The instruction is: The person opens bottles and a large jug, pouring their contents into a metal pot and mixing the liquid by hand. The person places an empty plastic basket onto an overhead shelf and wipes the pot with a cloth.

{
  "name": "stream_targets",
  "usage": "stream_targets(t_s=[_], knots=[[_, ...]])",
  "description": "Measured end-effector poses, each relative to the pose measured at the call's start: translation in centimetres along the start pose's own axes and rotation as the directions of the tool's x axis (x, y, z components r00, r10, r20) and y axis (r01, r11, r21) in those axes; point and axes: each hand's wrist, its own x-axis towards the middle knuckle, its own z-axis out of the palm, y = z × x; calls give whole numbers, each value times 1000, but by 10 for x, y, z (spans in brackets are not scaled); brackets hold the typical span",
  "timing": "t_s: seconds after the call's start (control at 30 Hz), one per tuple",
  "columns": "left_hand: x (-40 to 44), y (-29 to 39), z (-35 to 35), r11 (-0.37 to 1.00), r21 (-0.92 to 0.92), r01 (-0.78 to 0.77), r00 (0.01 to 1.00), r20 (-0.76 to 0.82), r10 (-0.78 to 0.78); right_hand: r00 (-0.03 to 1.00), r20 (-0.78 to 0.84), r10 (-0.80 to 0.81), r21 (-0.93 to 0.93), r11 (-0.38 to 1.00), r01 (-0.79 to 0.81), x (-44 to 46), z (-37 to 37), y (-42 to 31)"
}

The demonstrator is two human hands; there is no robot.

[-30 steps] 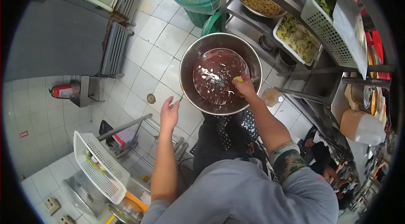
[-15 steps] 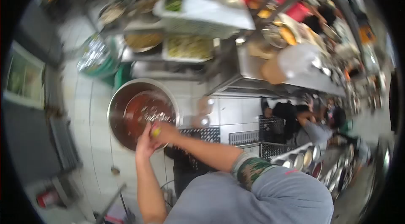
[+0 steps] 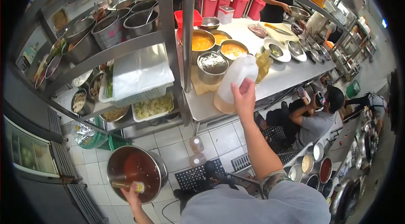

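My left hand (image 3: 131, 197) is closed around a small glass bottle (image 3: 122, 185) with a yellow-and-white end, tilted on its side over a large steel pot (image 3: 162, 169). Reddish-brown liquid (image 3: 137, 165) fills the bottom of that pot, which stands on the tiled floor. Up at the steel counter (image 3: 270, 81), my right hand (image 3: 244, 99) has its fingers bent around the handle of a translucent plastic jug (image 3: 236, 74). Some brownish liquid sits low in the jug. Beside it stand bottles of yellowish oil (image 3: 263, 66) and a steel pot of dark contents (image 3: 212, 63).
Pots of orange soup (image 3: 202, 41) stand further back on the counter. To the left, a metal rack (image 3: 122, 49) holds pots and a tray of chopped cabbage (image 3: 154, 108). A seated person (image 3: 312, 118) with a phone is at the right, near a black floor mat (image 3: 198, 177).
The view has swung up and right. My right hand has left the small bottle over the pot and moved to the jug. My left hand still holds the bottle.
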Motion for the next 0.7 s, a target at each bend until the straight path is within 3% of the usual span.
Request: stream_targets(t_s=[0.03,0.13,0.23,0.3,0.33,0.4,0.47,0.53,0.6,0.67,0.7], knots=[[2,-5,2,997,30,-77,997,0,77,990,115,82,32,996,-86,6,4,4],[-10,5,7,966,177,-187,982,-7,191,985,149,84,468,872,-145,15,31,34],[-9,7,8,900,349,-261,958,-25,287,990,67,123,441,886,-140,11,33,42],[-15,13,12,841,449,-301,942,2,337,985,116,130,416,894,-168,-1,22,37],[-18,17,11,810,499,-307,936,6,352,965,220,143,401,889,-223,-11,6,17],[-7,8,-5,750,582,-313,937,63,343,916,395,76,223,959,-176,-26,-12,4],[0,4,-11,673,663,-329,922,74,379,783,616,86,67,985,-161,-41,-23,-29],[-9,31,5,663,679,-315,932,89,352,650,760,30,-80,996,48,-59,-16,-46],[16,0,-15,546,763,-344,913,136,385,475,880,10,-125,969,212,-82,-4,-62],[19,8,-10,526,766,-370,910,185,371,285,958,-22,-73,946,317,-113,18,-78],[25,10,-11,520,760,-390,905,212,370,137,990,43,-93,920,382,-130,32,-89]])
